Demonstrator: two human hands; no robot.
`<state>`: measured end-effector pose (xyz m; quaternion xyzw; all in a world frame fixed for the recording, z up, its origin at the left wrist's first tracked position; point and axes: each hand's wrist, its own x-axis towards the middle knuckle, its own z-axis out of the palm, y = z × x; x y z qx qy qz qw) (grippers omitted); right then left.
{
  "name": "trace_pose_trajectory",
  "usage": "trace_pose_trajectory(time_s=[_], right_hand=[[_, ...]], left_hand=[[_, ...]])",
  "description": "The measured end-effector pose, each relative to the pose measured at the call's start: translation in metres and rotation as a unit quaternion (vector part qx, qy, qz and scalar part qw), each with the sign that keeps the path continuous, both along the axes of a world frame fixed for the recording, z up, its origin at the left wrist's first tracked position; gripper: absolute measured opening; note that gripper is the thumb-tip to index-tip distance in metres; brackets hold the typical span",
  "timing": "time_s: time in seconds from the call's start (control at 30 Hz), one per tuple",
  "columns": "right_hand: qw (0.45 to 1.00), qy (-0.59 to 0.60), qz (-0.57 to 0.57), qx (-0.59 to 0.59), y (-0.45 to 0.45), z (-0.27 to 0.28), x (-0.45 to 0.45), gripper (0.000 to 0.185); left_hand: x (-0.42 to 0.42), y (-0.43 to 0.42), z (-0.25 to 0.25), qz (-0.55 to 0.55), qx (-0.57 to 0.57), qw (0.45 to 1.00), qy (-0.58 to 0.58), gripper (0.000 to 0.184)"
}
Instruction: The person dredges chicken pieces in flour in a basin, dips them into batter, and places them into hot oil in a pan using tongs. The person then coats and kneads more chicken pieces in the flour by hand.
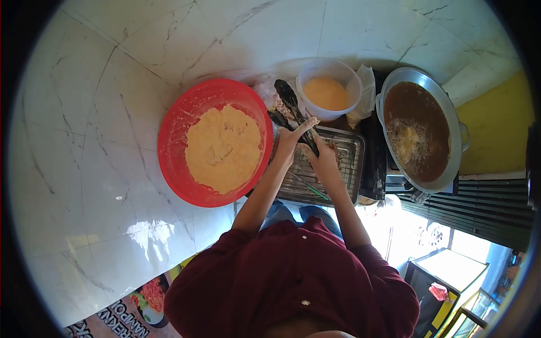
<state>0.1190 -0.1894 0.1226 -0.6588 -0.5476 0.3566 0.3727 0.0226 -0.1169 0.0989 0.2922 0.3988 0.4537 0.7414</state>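
Observation:
Black-tipped tongs (pixel 289 97) slant over a metal tray with a wire rack (pixel 352 152), their tips pointing away from me. My left hand (pixel 292 137) is closed about the middle of the tongs, its thumb stretched along them and dusted with pale flour. Lower down, my right hand (pixel 323 159) grips the near end of the same tongs. On the left stands a red basin (pixel 169 141) holding yellowish flour (pixel 222 149). Pieces of something brownish, partly hidden by my hands, lie on the rack. A thin green-ended stick (pixel 318 193) also rests there.
Behind the tray are a clear tub (pixel 301 70) of orange-yellow powder and a pale bag (pixel 365 93). At right, a large metal pan (pixel 459 135) of brown oil bubbles around frying food (pixel 408 141). A dark slatted shutter (pixel 473 205) and a glass case stand farther right.

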Motion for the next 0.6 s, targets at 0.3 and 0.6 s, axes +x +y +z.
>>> trace_pose_trajectory(time_s=[0.3, 0.6], right_hand=[[0.898, 0.394, -0.023, -0.197, 0.0, -0.045, -0.023, 0.052], [0.803, 0.53, 0.126, -0.241, -0.004, -0.019, -0.065, 0.052]], left_hand=[[-0.032, -0.014, -0.036, 0.089, 0.242, 0.937, 0.237, 0.054], [-0.11, -0.042, -0.015, -0.034, 0.16, 0.973, 0.16, 0.042]])
